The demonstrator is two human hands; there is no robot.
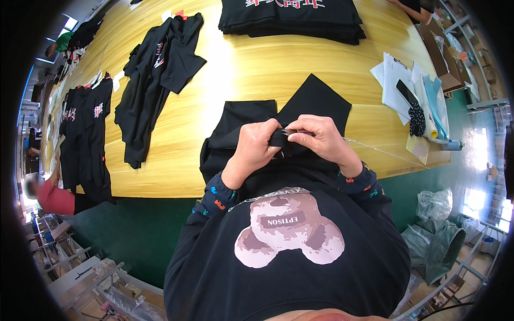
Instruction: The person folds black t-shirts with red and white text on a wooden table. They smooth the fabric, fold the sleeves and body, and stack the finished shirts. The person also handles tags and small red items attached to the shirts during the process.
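Note:
Before me at the table's near edge lies a black garment [317, 98], its two short ends spread away from me. My left hand [255, 142] pinches a fold of the black cloth between thumb and fingers. Close beside it, my right hand [315, 136] grips thread snips [287, 131], mostly hidden by the fingers. Their pointed metal tips face the pinched fold; whether they touch it is unclear. A thin white cord [381, 150] runs from the right hand towards the table's right edge.
Stacked black garments [293, 24] lie at the far side of the wooden table [249, 68]. More printed black shirts [148, 92] are on the left. Papers [395, 88], a phone [406, 91] and a white tray [441, 120] sit right. Another person [60, 196] stands at far left.

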